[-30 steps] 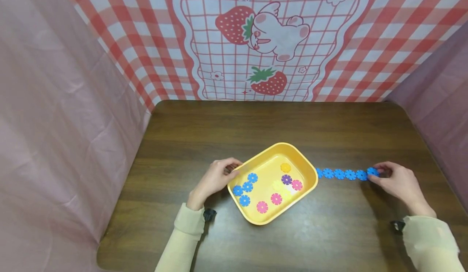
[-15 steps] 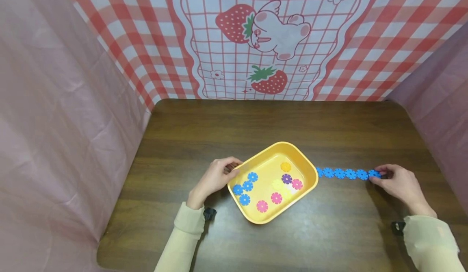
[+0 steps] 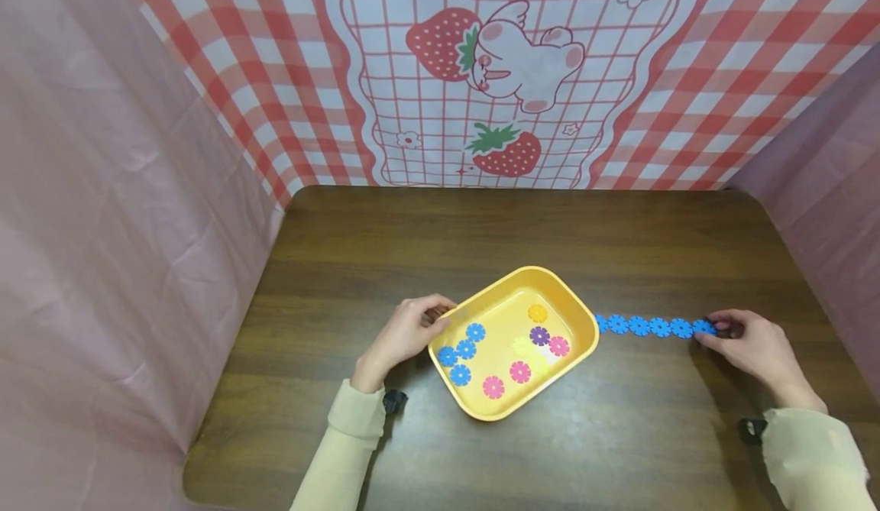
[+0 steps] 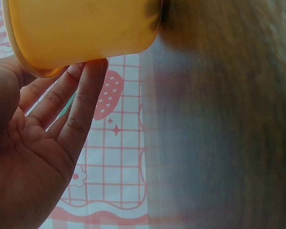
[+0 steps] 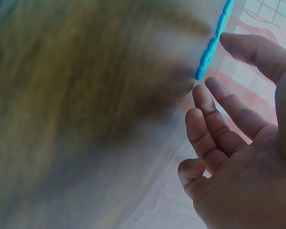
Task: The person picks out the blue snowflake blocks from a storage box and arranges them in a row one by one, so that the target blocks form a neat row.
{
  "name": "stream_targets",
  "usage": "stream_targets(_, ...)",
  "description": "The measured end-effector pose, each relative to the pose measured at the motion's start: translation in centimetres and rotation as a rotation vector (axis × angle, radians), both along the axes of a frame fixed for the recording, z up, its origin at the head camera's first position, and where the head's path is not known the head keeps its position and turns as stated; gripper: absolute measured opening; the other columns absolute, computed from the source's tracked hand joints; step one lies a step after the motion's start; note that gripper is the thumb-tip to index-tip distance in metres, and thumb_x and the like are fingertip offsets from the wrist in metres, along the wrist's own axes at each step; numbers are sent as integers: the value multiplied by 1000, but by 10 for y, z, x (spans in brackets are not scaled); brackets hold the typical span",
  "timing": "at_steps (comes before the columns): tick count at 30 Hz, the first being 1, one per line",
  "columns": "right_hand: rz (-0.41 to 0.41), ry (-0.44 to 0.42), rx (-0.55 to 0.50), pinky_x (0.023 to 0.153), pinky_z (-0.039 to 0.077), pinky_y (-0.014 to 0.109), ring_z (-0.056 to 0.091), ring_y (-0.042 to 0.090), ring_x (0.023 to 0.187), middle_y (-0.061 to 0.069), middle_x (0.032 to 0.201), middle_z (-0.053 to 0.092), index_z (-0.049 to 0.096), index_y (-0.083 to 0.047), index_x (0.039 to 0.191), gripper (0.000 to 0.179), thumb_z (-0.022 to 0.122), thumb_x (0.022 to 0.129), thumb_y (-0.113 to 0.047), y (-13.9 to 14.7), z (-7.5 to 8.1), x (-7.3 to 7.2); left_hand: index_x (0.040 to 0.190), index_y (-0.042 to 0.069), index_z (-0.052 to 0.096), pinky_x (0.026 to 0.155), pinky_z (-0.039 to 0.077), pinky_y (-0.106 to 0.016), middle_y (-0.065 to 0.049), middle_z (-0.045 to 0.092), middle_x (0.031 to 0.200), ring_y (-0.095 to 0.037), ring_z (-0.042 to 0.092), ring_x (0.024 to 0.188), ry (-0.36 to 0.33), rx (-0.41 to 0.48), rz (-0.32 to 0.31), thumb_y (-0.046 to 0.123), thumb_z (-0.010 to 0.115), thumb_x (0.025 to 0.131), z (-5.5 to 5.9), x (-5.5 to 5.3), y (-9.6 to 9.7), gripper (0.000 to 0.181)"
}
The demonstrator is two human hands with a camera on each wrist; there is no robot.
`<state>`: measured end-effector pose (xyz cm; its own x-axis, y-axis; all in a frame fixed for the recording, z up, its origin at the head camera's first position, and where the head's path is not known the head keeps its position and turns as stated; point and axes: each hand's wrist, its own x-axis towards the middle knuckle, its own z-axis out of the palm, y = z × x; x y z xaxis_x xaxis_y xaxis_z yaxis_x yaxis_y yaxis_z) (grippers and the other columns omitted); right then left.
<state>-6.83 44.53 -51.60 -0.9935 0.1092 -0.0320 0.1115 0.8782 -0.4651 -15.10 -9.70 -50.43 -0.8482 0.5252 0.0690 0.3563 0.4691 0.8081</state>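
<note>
Yellow rounded tray [image 3: 496,348], notched blue disc [image 3: 703,328]: left and right hands [image 3: 402,335] [image 3: 759,348] grip them respectively.

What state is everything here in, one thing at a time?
Yellow tray: open side up, pieces inside.
Blue row: straight along the table, left end partly hidden by the tray.
Four blue pieces: bunched inside the tray.
Three pink pieces: spread apart.
Purple piece: beside a pink one.
Orange piece: lying apart.
Left hand: holding the tray's rim.
Right hand: pinching the row's end.
Checked cloth: hanging.
</note>
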Motion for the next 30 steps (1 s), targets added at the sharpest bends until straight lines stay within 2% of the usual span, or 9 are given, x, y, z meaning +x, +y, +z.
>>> stream_targets(3,-5,16,0,66,40,33,58,20,82,23,100,68,66,5,111,47,80,85,-32,0,1,1,115,6,71,74,55,-25,-5,72,100,-14,65,85,-7,-3,1,7,71,92,0,0,0,22)
stream_targets(7,-21,73,-31,64,39,24,52,-2,78,22,99,69,67,3,110,40,80,85,-26,-2,2,2,115,6,71,75,55,-25,-5,71,100,-14,65,86,-11,-10,2,7,70,93,0,0,0,22)
stream_targets(9,-25,123,-67,64,38,19,48,-9,75,19,96,69,68,2,110,35,79,85,-20,-3,2,2,115,6,71,75,55,-25,-5,71,100,-14,65,86,-13,-11,2,7,70,93,0,0,0,22)
stream_targets(11,-15,170,-116,63,38,13,49,-11,73,9,91,70,68,2,111,33,79,84,-15,-6,3,2,115,6,71,75,55,-25,-5,71,100,-15,65,86,-14,-9,2,7,70,93,0,0,0,22)
stream_targets(13,4,206,-162,63,39,10,52,-8,71,-1,85,70,68,2,111,32,79,84,-12,-10,5,0,115,6,71,75,55,-25,-5,71,100,-15,65,86,-10,-6,1,6,70,93,0,0,0,22)
stream_targets(16,40,201,-230,63,41,10,56,-3,70,-13,83,66,67,2,112,32,79,86,-13,-19,10,-4,115,6,70,75,55,-25,-5,71,100,-15,65,86,-7,-5,2,6,70,93,1,0,0,22)
stream_targets(25,162,106,-351,64,48,16,61,6,78,-4,95,68,64,-1,120,35,76,90,-16,-64,33,-20,115,7,70,75,55,-26,-5,71,101,-15,65,87,-13,-15,5,7,70,93,2,1,0,22)
stream_targets(30,200,104,-380,64,49,18,58,10,78,1,96,66,65,-4,120,35,77,89,-15,-90,43,-30,116,7,70,76,55,-26,-5,71,101,-15,64,87,-18,-22,7,7,70,93,2,1,0,23)
